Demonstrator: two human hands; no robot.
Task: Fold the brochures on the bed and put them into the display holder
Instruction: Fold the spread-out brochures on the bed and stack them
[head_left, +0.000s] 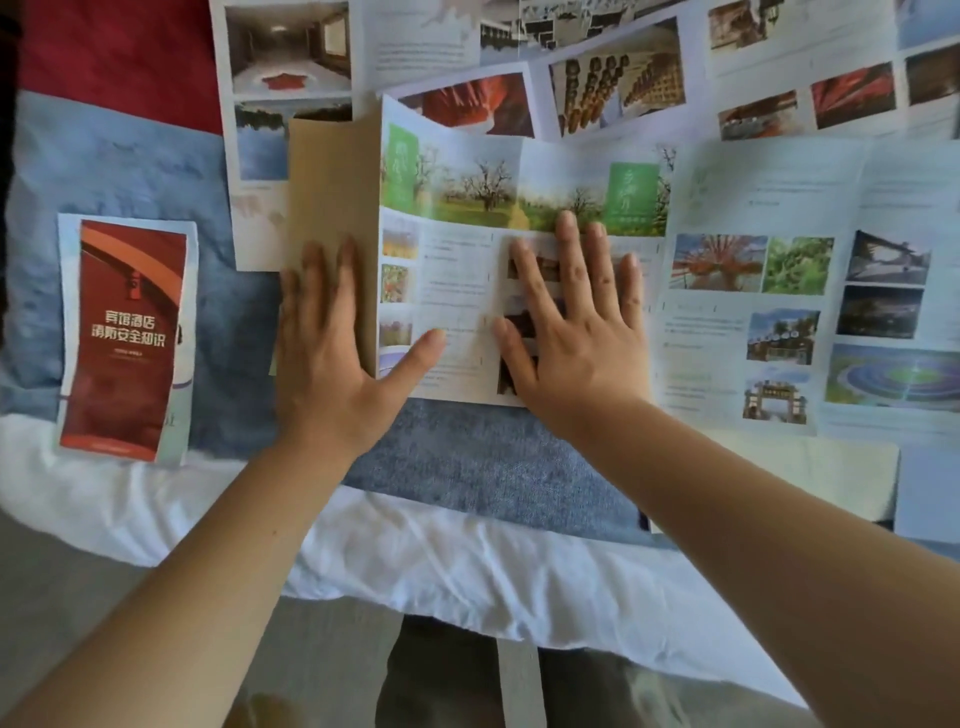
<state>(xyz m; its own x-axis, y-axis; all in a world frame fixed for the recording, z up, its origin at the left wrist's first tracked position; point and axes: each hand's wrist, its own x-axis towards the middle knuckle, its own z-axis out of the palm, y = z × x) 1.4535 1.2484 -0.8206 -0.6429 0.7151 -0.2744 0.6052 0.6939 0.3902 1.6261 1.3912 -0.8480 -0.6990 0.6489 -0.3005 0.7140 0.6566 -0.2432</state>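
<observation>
My left hand (332, 343) is flat, fingers straight and spread, pressing the tan flap (332, 182) down over the left third of the green brochure (457, 182). My thumb reaches across the crease onto the printed inside. It grips nothing; it's just weight on paper, so the fold sets sharp.

My right hand (576, 317) lies flat too, fingers fanned on the middle panel. It holds nothing either and only pins the sheet so it can't slide on the soft bed (467, 467). This brochure sits near the bed's front edge, right in front of me.

That's one fold going in, I'd say, and the right third looks like the next to turn over.

Out toward the left edge lies one finished red brochure (124, 338), folded narrow. Beyond and to the right, toward the far edge, open sheets (779, 312) overlap. One is just beside my right hand and I count at least three more behind it, though the overlaps hide the true number. The display holder isn't in view.
</observation>
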